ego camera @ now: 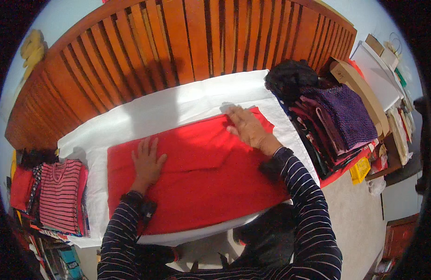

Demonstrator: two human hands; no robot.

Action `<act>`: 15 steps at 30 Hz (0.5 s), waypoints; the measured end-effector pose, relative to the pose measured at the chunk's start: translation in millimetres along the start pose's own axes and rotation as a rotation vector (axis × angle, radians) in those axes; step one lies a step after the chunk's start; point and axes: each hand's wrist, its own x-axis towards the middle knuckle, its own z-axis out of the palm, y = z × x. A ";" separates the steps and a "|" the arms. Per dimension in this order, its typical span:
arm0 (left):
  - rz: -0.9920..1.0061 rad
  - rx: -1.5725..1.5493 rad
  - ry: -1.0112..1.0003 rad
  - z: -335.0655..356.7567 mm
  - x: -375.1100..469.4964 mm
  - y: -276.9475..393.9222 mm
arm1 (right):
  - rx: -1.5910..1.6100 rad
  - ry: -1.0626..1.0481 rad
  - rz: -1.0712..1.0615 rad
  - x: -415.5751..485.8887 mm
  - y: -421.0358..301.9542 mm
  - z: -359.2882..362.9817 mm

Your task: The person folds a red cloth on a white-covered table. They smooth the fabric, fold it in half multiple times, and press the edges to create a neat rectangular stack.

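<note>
A red cloth garment (201,175), folded into a long flat shape, lies on a white sheet (152,119) before me. My left hand (147,166) rests palm down on its left part, fingers spread towards the far edge. Near the far right corner, my right hand (247,127) lies flat on the cloth, its fingertips at the far edge. Neither hand grips the fabric. A shallow crease runs across the middle of the red cloth. Dark striped sleeves cover both my forearms.
A stack of folded clothes with a striped pink top (59,196) stands at the left. On the right are more folded clothes under a purple knit (348,112), a black cloth bundle (290,78), a cardboard box (365,94) and a yellow basket (360,170). A slatted wooden headboard (198,38) rises behind.
</note>
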 end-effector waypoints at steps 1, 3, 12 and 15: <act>-0.007 0.013 -0.012 -0.7 -0.5 1.1 | 0.084 -0.021 -0.040 -5.0 -5.5 1.4; -0.014 0.004 -0.040 -1.3 -0.3 2.2 | 0.089 -0.182 0.057 -12.4 -8.6 0.4; 0.006 -0.002 0.003 1.1 1.2 -3.2 | 0.364 -0.160 0.141 2.3 2.6 -4.0; 0.014 -0.005 0.019 3.6 -0.7 -3.5 | 0.500 0.076 0.222 -0.4 7.7 -1.1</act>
